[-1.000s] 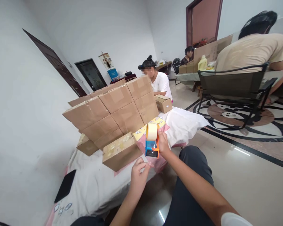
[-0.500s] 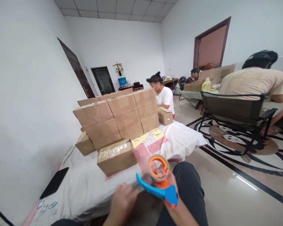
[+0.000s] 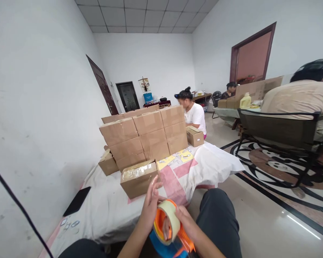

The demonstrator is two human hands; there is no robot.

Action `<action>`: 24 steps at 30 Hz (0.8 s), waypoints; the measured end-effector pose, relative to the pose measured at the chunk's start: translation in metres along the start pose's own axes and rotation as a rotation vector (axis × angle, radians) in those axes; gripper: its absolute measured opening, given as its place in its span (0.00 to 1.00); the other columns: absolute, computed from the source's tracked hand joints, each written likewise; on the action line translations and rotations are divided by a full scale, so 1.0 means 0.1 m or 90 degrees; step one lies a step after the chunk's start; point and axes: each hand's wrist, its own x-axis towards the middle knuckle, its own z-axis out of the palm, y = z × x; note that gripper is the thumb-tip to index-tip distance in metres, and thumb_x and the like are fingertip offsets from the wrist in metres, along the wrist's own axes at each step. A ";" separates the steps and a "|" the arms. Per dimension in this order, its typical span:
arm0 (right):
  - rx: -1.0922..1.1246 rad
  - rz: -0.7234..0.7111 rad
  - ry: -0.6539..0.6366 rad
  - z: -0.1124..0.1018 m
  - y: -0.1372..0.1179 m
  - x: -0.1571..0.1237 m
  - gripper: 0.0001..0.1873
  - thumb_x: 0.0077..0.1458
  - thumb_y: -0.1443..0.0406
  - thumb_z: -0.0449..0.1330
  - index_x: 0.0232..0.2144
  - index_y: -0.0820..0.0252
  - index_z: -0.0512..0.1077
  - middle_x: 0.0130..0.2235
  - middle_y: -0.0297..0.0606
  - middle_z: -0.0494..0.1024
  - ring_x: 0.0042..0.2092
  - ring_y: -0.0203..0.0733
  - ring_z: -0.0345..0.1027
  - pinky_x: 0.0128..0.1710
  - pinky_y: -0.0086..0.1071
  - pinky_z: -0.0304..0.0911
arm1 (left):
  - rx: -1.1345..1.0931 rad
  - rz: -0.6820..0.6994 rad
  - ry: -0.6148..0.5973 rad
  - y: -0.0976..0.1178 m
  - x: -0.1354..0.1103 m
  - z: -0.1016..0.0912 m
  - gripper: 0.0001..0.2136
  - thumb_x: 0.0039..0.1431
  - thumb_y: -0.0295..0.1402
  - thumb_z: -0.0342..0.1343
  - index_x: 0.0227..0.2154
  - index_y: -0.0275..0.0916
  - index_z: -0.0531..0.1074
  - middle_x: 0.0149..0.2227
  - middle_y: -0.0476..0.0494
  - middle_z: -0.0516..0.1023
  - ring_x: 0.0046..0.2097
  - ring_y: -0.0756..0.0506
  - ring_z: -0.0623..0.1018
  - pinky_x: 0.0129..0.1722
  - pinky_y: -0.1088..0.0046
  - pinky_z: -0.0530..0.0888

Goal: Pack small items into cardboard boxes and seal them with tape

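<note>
My right hand grips an orange and blue tape dispenser that carries a wide roll of tape. Some of its fingers show through the roll's ring, and its thumb side lies against the roll. My left hand is beside the roll's left edge, fingers stretched upward and holding nothing; whether it touches the tape I cannot tell. Just beyond my left fingertips, a taped cardboard box rests on the cloth-covered table, shiny clear tape along its top.
Several cardboard boxes are stacked behind the taped one. A black flat object lies at the table's left. A person in white sits behind the stack; another sits at right in a dark chair. My knee is beside the table.
The tape dispenser has come lower and turned, its roll now facing more sideways. My left hand has risen beside it with fingers extended. The camera view has shifted slightly left.
</note>
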 end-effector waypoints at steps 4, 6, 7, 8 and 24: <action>0.020 -0.011 -0.095 0.10 -0.03 -0.08 0.39 0.48 0.32 0.57 0.15 0.63 0.72 0.17 0.41 0.72 0.19 0.37 0.65 0.21 0.29 0.59 | -0.063 -0.058 -0.088 -0.01 -0.05 -0.01 0.36 0.60 0.59 0.52 0.67 0.51 0.55 0.61 0.36 0.68 0.28 0.53 0.73 0.30 0.72 0.73; 0.031 0.007 -0.127 0.10 -0.07 -0.09 0.40 0.49 0.32 0.55 0.15 0.62 0.71 0.16 0.40 0.71 0.19 0.38 0.65 0.21 0.29 0.59 | -0.110 -0.098 -0.130 0.00 -0.07 -0.05 0.37 0.57 0.57 0.58 0.66 0.52 0.55 0.61 0.36 0.67 0.25 0.57 0.68 0.26 0.75 0.68; 0.041 0.012 -0.138 0.09 -0.07 -0.09 0.40 0.50 0.32 0.55 0.15 0.62 0.70 0.16 0.39 0.71 0.19 0.38 0.66 0.21 0.29 0.59 | -0.128 -0.113 -0.142 0.00 -0.08 -0.05 0.38 0.56 0.56 0.60 0.66 0.52 0.56 0.61 0.35 0.68 0.24 0.58 0.66 0.25 0.76 0.67; 0.053 0.012 -0.142 0.08 -0.06 -0.09 0.39 0.49 0.32 0.56 0.15 0.61 0.69 0.16 0.39 0.71 0.19 0.38 0.66 0.22 0.29 0.60 | -0.141 -0.122 -0.145 0.00 -0.07 -0.06 0.39 0.55 0.56 0.61 0.66 0.52 0.56 0.61 0.35 0.68 0.24 0.58 0.65 0.24 0.76 0.66; -0.367 -0.021 0.122 -0.37 -0.35 0.32 0.26 0.53 0.53 0.67 0.49 0.62 0.71 0.43 0.41 0.79 0.41 0.44 0.74 0.41 0.35 0.70 | 0.080 0.048 0.126 -0.31 0.14 -0.48 0.19 0.59 0.48 0.60 0.46 0.41 0.79 0.68 0.37 0.61 0.49 0.41 0.80 0.44 0.64 0.81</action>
